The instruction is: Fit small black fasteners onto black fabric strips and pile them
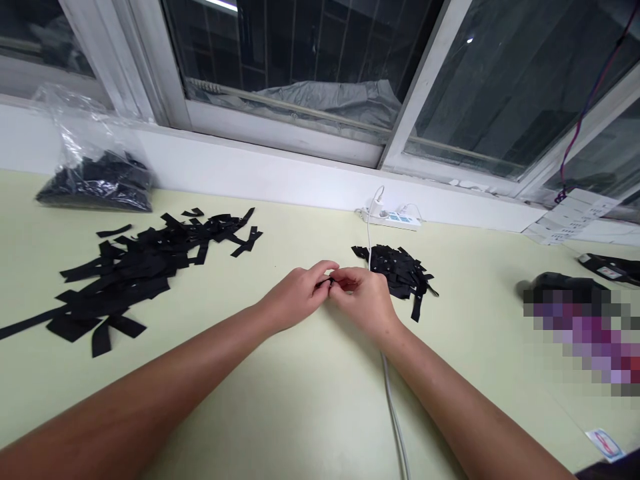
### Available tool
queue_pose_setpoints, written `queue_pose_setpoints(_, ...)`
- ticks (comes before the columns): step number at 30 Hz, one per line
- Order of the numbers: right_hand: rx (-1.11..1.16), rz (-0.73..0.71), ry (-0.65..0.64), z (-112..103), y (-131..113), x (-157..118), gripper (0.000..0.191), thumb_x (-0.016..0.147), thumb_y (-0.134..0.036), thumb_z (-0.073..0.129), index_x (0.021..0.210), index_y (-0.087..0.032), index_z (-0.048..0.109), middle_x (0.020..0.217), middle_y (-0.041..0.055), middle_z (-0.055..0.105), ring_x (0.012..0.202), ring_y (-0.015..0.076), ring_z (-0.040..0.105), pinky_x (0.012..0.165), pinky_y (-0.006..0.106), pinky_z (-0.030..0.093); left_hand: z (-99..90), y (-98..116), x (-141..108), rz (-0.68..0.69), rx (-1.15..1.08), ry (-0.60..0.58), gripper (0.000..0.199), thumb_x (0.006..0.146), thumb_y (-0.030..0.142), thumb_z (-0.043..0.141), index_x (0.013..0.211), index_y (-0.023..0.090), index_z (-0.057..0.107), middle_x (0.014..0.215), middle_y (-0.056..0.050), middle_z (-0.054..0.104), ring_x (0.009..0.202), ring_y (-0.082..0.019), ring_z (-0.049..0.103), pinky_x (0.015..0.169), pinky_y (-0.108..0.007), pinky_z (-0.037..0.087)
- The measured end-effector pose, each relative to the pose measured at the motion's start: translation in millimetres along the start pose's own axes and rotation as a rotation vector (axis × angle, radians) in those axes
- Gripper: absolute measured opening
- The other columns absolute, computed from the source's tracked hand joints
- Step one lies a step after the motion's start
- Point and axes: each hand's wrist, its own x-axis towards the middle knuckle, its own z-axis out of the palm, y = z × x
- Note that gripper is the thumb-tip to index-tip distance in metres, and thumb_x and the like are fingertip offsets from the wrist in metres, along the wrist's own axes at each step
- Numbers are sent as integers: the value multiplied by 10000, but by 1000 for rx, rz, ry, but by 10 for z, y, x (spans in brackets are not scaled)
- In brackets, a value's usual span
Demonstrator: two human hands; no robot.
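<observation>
My left hand [300,297] and my right hand [364,299] meet over the middle of the table, fingertips almost touching. Both are closed on one small black fabric strip [324,283], which is mostly hidden by the fingers. To the left spreads a long heap of loose black strips [135,267], some of them lying apart at its edges. A smaller pile of black strips [397,270] lies just beyond my right hand, with tiny light specks on several pieces.
A clear plastic bag [95,173] of black pieces stands at the back left. A white power strip [395,219] sits by the wall, its pale cable [393,407] running under my right wrist. Dark items and a blurred-out patch [585,333] are at the right, near a sticker [605,443].
</observation>
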Motion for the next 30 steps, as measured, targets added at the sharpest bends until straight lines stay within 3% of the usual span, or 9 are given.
queue_pose_setpoints(9, -22, -37, 25, 21, 3, 3, 240, 741, -161, 574, 857, -244, 767, 799, 6, 736, 718, 172, 668, 686, 285, 519, 25, -18, -5, 30, 64, -2, 394, 976, 285, 399, 1353, 268, 511, 1021, -35, 730, 806, -192, 669, 680, -282, 448)
queue_pose_setpoints(20, 95, 81, 6, 2, -32, -10, 209, 692, -166, 572, 797, -218, 744, 789, 1, 731, 708, 163, 663, 664, 271, 519, 46, -47, -7, 105, 207, -41, 499, 971, 255, 382, 1470, 257, 411, 1068, -65, 727, 858, -225, 679, 691, -297, 472)
queue_pose_setpoints(30, 79, 107, 99, 133, -65, 21, 90, 679, -182, 555, 682, -197, 644, 700, 2, 675, 614, 146, 594, 587, 260, 459, 37, -50, -31, 122, 45, 9, 504, 941, 206, 437, 1438, 284, 476, 979, -51, 734, 819, -217, 669, 679, -280, 465)
